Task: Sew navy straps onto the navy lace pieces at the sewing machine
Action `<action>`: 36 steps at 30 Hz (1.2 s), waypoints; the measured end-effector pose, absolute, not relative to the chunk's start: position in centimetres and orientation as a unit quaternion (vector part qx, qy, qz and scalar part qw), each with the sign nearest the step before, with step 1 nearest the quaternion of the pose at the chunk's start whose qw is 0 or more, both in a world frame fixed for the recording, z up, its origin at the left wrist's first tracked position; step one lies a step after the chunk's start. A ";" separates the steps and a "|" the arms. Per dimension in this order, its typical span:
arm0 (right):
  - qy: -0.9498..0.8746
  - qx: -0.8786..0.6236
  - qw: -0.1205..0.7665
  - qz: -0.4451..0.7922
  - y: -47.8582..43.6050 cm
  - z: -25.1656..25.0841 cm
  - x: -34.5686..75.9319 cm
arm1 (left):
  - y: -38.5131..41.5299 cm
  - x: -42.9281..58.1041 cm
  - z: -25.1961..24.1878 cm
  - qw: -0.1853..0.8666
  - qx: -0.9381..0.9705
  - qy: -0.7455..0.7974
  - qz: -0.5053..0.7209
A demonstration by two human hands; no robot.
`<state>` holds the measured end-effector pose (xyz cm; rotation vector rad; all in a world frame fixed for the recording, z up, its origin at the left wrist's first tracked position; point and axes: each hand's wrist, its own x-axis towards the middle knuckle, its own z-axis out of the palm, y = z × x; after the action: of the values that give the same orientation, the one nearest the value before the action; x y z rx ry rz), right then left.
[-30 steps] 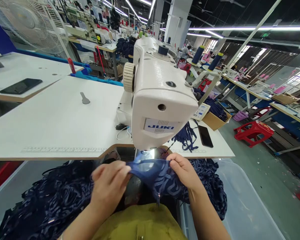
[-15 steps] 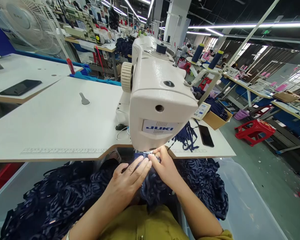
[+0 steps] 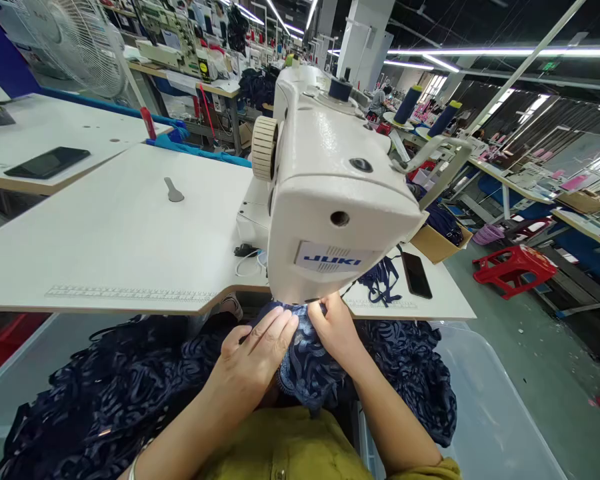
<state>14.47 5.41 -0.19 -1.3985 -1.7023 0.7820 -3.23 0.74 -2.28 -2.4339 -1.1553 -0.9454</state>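
Observation:
A piece of navy lace fabric (image 3: 307, 363) hangs from under the head of a white sewing machine (image 3: 330, 207) toward my lap. My left hand (image 3: 257, 350) lies flat over the left part of the lace, fingers stretched toward the machine. At the lace's right edge, my right hand (image 3: 334, 332) is closed, thumb and fingers pinching the cloth close below the machine head. The needle and presser foot are hidden behind the machine head.
Heaps of navy lace (image 3: 125, 393) lie left and right in clear plastic bins (image 3: 500, 400). On the white table (image 3: 105, 233) are a grey metal piece (image 3: 173, 190), a dark phone (image 3: 416, 273) and navy straps (image 3: 383, 279). A cardboard box (image 3: 437, 243) stands behind the phone.
My hands have moved apart, and more of the lace lies spread between them. My right hand has closed more on the cloth. The view has shifted slightly, so the machine appears further right.

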 end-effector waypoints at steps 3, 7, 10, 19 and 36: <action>-0.676 -0.551 0.379 0.309 5.5 0.0 14.5 | 0.7 -3.2 -2.1 0.152 -0.847 -0.402 -0.312; -0.667 -0.561 0.378 0.312 5.5 -0.2 14.6 | 0.7 -3.2 -2.1 0.154 -0.841 -0.405 -0.323; -0.658 -0.556 0.394 0.320 5.8 -0.8 14.7 | 0.6 -3.5 -2.3 0.150 -0.845 -0.401 -0.320; -0.639 -0.664 0.339 0.188 11.6 -3.3 21.3 | 1.9 -5.0 -3.7 0.162 -0.870 -0.367 -0.288; -0.506 -0.835 0.192 0.095 20.2 -3.8 24.9 | 1.2 -3.3 -2.4 0.123 -0.849 -0.415 -0.304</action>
<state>24.94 20.18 -3.84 -2.3454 -1.4211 0.2659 -3.26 1.23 -2.42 -2.4757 -1.2096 -0.8869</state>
